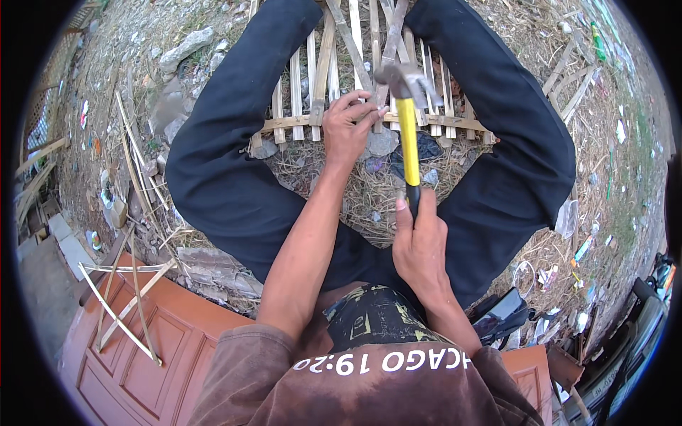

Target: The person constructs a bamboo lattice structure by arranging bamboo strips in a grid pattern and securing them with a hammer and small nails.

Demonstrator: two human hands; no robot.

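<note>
My right hand (420,245) is wrapped round the black grip of a claw hammer (407,135), whose handle is yellow. The hammer's metal head is slightly blurred and stands over the slats, just right of my left fingers. With thumb and fingers drawn together, my left hand (346,128) rests at a wooden crosspiece (462,122); what it pinches, if anything, is too small to make out. Thin upright wooden slats (297,92) cross this piece as a lattice panel between my outstretched legs. Diagonal strips (348,35) lie over the slats farther off.
Loose wooden strips (131,153) lie on the littered, straw-covered ground at left, near a pale rock (186,50). A brown panelled door (167,334) lies at lower left with crossed strips on it. More strips (574,82) are at far right; a dark phone-like object (501,312) is near my right arm.
</note>
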